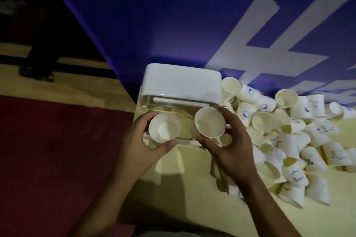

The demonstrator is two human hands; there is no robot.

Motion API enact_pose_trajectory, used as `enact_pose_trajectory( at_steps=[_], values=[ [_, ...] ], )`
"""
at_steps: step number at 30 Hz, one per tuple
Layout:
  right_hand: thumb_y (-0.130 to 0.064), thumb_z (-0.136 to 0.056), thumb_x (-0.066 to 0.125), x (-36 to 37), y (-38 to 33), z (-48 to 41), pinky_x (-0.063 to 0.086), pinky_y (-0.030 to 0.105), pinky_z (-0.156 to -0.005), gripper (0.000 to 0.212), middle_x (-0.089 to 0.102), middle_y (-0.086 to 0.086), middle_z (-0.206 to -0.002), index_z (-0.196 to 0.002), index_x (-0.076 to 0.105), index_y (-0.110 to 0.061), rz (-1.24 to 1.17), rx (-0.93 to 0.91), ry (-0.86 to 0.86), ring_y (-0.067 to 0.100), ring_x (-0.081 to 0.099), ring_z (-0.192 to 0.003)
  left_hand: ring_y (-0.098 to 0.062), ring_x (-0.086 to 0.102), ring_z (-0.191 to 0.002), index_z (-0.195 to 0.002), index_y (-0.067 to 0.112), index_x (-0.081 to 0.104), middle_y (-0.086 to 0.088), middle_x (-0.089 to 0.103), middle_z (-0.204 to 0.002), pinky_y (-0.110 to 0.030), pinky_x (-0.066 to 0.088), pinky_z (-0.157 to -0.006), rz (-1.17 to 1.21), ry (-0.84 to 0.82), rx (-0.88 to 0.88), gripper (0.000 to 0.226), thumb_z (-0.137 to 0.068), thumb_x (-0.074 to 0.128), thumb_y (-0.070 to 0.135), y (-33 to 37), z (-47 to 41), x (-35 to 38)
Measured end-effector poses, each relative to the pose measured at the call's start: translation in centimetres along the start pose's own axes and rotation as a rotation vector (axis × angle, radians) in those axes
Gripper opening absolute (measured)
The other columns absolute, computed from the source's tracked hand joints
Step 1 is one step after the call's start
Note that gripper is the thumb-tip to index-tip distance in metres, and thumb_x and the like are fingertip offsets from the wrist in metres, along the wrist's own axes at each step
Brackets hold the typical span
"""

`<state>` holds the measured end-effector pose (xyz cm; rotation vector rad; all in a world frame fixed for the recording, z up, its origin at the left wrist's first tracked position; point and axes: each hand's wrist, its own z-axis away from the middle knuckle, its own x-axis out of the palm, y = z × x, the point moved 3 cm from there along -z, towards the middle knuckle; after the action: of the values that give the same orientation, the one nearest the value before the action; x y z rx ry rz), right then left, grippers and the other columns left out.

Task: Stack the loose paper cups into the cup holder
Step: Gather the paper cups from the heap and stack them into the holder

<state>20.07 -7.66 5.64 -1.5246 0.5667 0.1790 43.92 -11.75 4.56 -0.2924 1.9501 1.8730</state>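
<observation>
Head-camera view, centre of frame: the left hand (138, 146) grips a white paper cup (164, 127), mouth up, between curled fingers and thumb, while the right hand (234, 146) pinches a second white paper cup (210, 122) the same way, just beside the first. Both cups sit over the clear plastic cup holder with a white rounded lid (182, 84), which stands on the pale yellow table (185, 188). A heap of loose white paper cups (289, 140), some with scribbled marks, fills the right side below the blue banner with white strokes (173, 15).
</observation>
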Motion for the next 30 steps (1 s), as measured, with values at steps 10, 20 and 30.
enact_pose_trajectory(
  at_steps=[10,20,30],
  values=[
    [-0.032,-0.069,0.093,4.5,-1.2,0.2,0.044,0.007,-0.084,0.074,0.055,-0.041,-0.124,-0.129,0.053,-0.046,0.032,0.053,0.042,-0.009,0.055,-0.115,-0.008,0.060,-0.119,-0.131,0.030,0.060,0.014,0.064,-0.127,-0.022,0.049,-0.093,0.032,0.026,-0.032,0.070,-0.070,0.094,0.029,-4.8,-2.3,-1.6],
    [-0.028,-0.072,0.091,4.5,-0.2,0.4,0.045,0.007,-0.086,0.074,0.053,-0.042,-0.127,-0.132,0.051,-0.045,0.050,0.076,0.063,-0.007,0.055,-0.119,-0.010,0.051,-0.130,-0.141,0.011,0.058,-0.001,0.056,-0.146,-0.006,0.035,-0.103,-0.206,-0.039,-0.050,0.080,-0.073,0.092,0.034,-8.9,-3.9,2.0],
    [-0.032,-0.076,0.090,9.4,-1.1,-0.7,0.052,0.029,-0.095,0.073,0.062,-0.005,-0.131,-0.136,0.053,-0.014,0.075,-0.033,-0.051,0.012,0.061,-0.120,-0.010,0.063,-0.114,-0.130,0.035,0.057,0.018,0.064,-0.128,-0.009,0.049,-0.085,-0.015,-0.121,-0.242,0.072,-0.070,0.092,0.015,-10.2,-3.6,2.4]
  ],
)
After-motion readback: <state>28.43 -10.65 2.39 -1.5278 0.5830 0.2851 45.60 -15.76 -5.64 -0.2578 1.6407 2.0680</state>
